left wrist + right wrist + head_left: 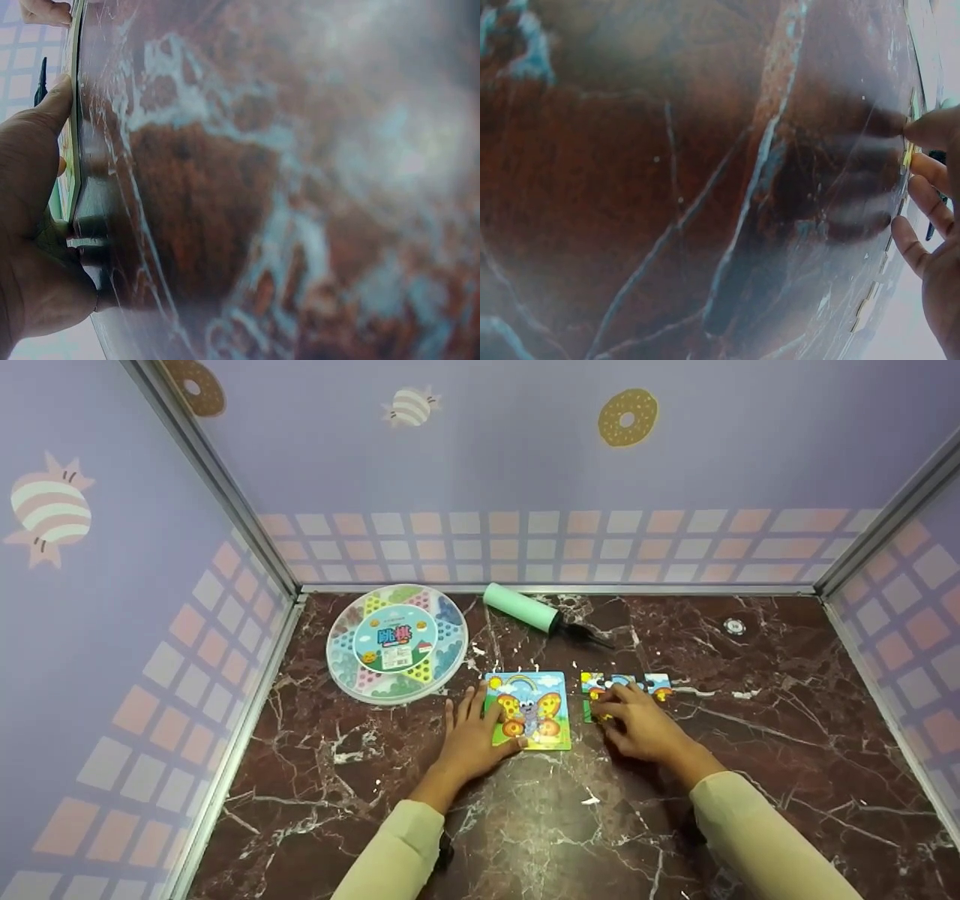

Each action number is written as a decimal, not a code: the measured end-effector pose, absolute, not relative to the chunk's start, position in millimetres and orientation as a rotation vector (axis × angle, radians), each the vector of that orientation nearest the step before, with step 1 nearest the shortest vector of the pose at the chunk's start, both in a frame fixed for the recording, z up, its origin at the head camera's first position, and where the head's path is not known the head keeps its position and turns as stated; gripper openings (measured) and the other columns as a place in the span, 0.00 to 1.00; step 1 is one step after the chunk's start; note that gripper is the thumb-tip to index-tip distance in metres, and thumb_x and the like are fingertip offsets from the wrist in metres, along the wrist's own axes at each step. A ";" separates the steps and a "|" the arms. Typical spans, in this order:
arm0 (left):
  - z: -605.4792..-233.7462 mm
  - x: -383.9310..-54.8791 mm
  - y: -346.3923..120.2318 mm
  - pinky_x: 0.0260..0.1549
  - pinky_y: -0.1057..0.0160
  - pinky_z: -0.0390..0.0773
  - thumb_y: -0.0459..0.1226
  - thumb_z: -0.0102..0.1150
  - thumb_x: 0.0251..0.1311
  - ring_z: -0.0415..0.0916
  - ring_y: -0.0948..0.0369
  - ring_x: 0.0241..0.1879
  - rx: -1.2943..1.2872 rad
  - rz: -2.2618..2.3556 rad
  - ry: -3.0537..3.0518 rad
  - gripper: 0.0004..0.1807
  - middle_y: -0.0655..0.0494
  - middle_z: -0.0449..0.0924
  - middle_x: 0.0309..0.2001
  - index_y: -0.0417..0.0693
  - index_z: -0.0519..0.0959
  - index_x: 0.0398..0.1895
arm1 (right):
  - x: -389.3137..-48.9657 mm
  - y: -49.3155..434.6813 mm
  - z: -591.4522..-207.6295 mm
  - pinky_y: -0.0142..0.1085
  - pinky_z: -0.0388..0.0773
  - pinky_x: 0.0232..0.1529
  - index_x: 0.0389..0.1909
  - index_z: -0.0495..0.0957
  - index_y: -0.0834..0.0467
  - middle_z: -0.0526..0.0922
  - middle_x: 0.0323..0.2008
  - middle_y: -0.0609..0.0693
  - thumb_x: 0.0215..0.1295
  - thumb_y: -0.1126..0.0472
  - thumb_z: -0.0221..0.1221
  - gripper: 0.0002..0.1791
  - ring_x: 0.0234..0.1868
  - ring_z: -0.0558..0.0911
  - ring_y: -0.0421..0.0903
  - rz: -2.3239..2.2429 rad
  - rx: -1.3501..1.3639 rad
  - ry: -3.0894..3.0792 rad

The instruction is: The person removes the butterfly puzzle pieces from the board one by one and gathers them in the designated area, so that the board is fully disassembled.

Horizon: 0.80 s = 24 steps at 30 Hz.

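Observation:
A square picture board (534, 690) with a cartoon butterfly lies flat on the marble-patterned surface. My left hand (471, 739) rests at its left side, fingers spread, with the thumb (58, 101) on the board's near edge. To the right, my right hand (651, 726) is over a small group of puzzle pieces (657, 684). Its thumb and index finger hold a puzzle piece (907, 159) with yellow on it, low at the surface. A green-edged piece (588, 711) lies beside these fingertips. The hand hides part of the group.
A round, clear-lidded Chinese checkers set (345, 671) is at the back left. Behind the board lies a mint-green hand pump (521, 607) with a black end. A small round chip (735, 626) sits at the back right. Patterned walls (525, 472) enclose the surface.

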<state>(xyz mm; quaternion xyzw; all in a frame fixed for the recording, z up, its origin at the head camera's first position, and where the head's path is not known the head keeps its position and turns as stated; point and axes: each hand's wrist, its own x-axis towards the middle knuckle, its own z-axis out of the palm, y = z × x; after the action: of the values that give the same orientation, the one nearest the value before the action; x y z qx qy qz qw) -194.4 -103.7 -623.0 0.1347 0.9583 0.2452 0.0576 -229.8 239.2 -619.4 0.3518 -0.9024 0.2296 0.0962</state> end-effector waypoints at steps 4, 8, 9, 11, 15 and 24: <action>-626.8 -195.5 -104.5 0.85 0.24 0.36 0.68 0.64 0.69 0.43 0.34 0.90 0.407 0.766 2.902 0.31 0.37 0.46 0.91 0.52 0.78 0.54 | -229.9 239.1 -619.0 0.57 0.80 0.50 0.52 0.93 0.57 0.85 0.48 0.57 0.58 0.68 0.70 0.19 0.48 0.79 0.58 0.683 1.039 -2.692; -637.0 -199.2 -105.7 0.85 0.25 0.32 0.70 0.64 0.68 0.41 0.36 0.90 0.404 0.814 2.900 0.33 0.39 0.45 0.91 0.51 0.78 0.53 | -230.3 238.6 -617.0 0.58 0.80 0.50 0.50 0.93 0.56 0.85 0.47 0.57 0.60 0.66 0.70 0.17 0.47 0.78 0.58 0.685 1.031 -2.694; -638.5 -199.5 -106.0 0.85 0.25 0.31 0.70 0.64 0.68 0.41 0.36 0.90 0.406 0.820 2.901 0.33 0.39 0.44 0.91 0.51 0.78 0.53 | -230.3 238.4 -616.4 0.58 0.80 0.51 0.50 0.93 0.55 0.85 0.47 0.57 0.60 0.66 0.71 0.17 0.47 0.78 0.58 0.684 1.028 -2.697; -637.1 -199.0 -105.9 0.85 0.25 0.32 0.69 0.64 0.69 0.42 0.35 0.90 0.414 0.824 2.901 0.33 0.38 0.45 0.91 0.51 0.77 0.52 | -230.0 238.0 -615.9 0.59 0.80 0.52 0.51 0.93 0.56 0.84 0.47 0.57 0.62 0.65 0.71 0.16 0.47 0.77 0.58 0.681 1.017 -2.716; -628.6 -196.9 -105.3 0.84 0.23 0.36 0.67 0.65 0.70 0.44 0.35 0.90 0.419 0.788 2.903 0.30 0.37 0.46 0.91 0.52 0.77 0.52 | -230.6 236.1 -613.9 0.60 0.78 0.52 0.52 0.93 0.55 0.83 0.47 0.57 0.64 0.63 0.71 0.15 0.46 0.75 0.57 0.662 0.994 -2.760; -624.4 -194.7 -104.1 0.84 0.22 0.38 0.66 0.65 0.71 0.45 0.34 0.89 0.420 0.777 2.913 0.30 0.36 0.47 0.90 0.51 0.78 0.52 | -230.9 229.4 -610.0 0.71 0.76 0.68 0.48 0.91 0.55 0.82 0.52 0.59 0.68 0.58 0.70 0.11 0.52 0.78 0.62 0.641 0.979 -2.798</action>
<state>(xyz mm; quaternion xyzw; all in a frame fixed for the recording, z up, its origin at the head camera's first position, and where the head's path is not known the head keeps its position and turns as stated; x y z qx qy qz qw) -194.7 -104.1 -624.4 0.1378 0.9558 0.2549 0.0488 -230.9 229.4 -610.0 0.3223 -0.9212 0.2110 0.0546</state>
